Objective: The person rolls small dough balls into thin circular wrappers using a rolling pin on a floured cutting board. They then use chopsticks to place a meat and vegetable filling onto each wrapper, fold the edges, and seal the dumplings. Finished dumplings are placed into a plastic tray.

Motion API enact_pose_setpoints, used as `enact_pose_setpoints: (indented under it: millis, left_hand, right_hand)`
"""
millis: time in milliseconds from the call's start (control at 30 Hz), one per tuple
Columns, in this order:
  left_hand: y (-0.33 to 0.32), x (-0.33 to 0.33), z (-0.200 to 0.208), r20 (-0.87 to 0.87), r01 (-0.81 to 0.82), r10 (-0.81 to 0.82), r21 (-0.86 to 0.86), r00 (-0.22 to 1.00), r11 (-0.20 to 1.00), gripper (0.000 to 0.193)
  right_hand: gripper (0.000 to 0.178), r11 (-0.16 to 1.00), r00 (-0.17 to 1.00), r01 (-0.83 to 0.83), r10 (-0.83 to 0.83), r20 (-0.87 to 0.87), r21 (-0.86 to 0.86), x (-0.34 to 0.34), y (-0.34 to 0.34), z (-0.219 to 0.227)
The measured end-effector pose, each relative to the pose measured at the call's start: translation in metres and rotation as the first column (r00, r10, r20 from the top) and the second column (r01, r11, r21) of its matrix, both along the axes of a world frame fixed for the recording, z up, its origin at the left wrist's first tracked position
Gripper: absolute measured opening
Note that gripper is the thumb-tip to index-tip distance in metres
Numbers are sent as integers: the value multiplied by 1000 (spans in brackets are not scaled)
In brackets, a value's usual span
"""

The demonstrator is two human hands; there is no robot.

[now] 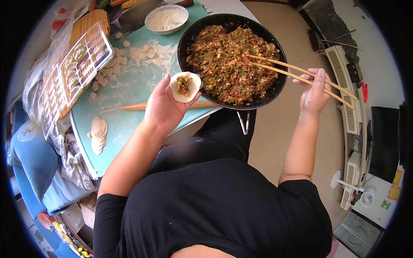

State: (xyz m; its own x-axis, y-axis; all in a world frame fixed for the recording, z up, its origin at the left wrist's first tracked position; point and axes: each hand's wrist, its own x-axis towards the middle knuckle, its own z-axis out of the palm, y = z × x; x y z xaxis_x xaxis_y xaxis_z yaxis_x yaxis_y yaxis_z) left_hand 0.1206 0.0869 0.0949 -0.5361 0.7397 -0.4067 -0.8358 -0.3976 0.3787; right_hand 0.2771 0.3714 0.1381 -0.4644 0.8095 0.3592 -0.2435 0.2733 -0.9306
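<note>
My left hand is cupped round a pale dumpling wrapper, with a small heap of filling at its middle. In my floury right hand is a pair of chopsticks. Their tips rest in the chopped brown and green filling that fills a black pan. Behind the wrapper lies a wooden rolling pin, partly hidden by my left hand. Nearer on the left, several flat wrappers overlap in a pile.
A floury green mat covers the table. Small dough pieces are scattered on it, beside a bowl of flour and a cleaver. Clear plastic trays with dumplings stand at the left edge. The pan's handle juts past the near edge.
</note>
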Motion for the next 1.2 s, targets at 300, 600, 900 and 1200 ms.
enact_pose_setpoints:
  millis: [300,600,900,1200]
  left_hand:
    - [5,3,0,5,16,-16,-28,1000,999,49]
    - [8,1,1,-22,10,-11,-40,1000,999,49]
    - [9,4,1,-23,29,-30,-38,999,999,49]
    - [10,0,0,-32,15,-17,-50,999,999,47]
  right_hand:
    - [27,989,997,-71,69,-22,-134,-29,4,-33]
    - [28,978,999,-52,47,-27,-202,-30,6,-33]
    - [28,965,992,-115,123,22,-237,-47,-3,-39]
    - [28,928,995,-94,78,-60,-360,-47,3,-45]
